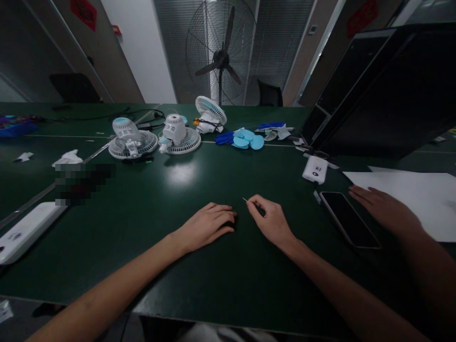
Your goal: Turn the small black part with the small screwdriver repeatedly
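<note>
My left hand (pixel 206 225) rests palm down on the dark green table (pixel 213 285), its fingers loosely stretched and slightly bent, with nothing seen in them. Just to its right, my right hand (pixel 269 218) pinches a thin, pale, needle-like stick (pixel 244 199) between thumb and forefinger. The stick's tip points up and left; its other end is hidden by the fingers, and it is too small to name exactly. A gap of bare tabletop separates the two hands.
Small white fans (pixel 181 137) lie farther back, beside light-blue fan blades (pixel 247 138) and blue gloves (pixel 224 138). At right are a phone (pixel 351 219), a white power bank (pixel 315 170), paper (pixel 420 194), a large black screen (pixel 388 95) and another person's hand (pixel 388 209).
</note>
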`<state>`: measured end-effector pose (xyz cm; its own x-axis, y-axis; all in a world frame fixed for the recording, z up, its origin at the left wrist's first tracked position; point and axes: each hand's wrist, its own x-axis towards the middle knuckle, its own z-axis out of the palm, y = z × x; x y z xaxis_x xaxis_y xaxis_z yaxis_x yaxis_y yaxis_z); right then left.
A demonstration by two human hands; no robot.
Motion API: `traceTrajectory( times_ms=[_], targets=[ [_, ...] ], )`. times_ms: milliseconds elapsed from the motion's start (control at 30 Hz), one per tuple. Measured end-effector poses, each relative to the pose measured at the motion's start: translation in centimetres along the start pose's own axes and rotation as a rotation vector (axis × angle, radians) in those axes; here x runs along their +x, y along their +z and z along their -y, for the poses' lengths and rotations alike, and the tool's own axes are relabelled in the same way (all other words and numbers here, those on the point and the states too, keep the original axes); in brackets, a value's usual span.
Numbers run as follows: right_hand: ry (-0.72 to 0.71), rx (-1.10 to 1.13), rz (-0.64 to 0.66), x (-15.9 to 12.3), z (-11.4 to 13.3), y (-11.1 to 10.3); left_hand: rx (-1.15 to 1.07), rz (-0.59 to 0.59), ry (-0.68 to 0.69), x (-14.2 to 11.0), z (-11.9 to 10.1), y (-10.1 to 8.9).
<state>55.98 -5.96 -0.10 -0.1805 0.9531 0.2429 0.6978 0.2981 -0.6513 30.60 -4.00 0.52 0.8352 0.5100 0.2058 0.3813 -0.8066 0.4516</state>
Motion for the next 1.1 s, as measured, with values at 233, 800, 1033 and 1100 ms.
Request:
traceTrajectory(
  times_ms=[233, 800, 1033, 1100],
  targets=[
    [0.027, 0.073, 0.07, -0.3, -0.1, -0.3, 0.172, -0.175, -0.483, -7.5, 10.7, -6.9],
    [0.007, 0.072, 0.085, -0.2, -0.2, -0.2, 0.569, -0.344, -0.981, -17.0, 15.8, -12.7],
    [0.023, 0.072, 0.091, -0.3, 0.1, -0.4, 0.595, -0.366, -0.944, -19.1, 17.3, -13.1],
    [0.023, 0.076, 0.099, -0.3, 0.1, -0.4, 0.541, -0.319, -0.944, -19.3, 17.7, -13.2]
  ],
)
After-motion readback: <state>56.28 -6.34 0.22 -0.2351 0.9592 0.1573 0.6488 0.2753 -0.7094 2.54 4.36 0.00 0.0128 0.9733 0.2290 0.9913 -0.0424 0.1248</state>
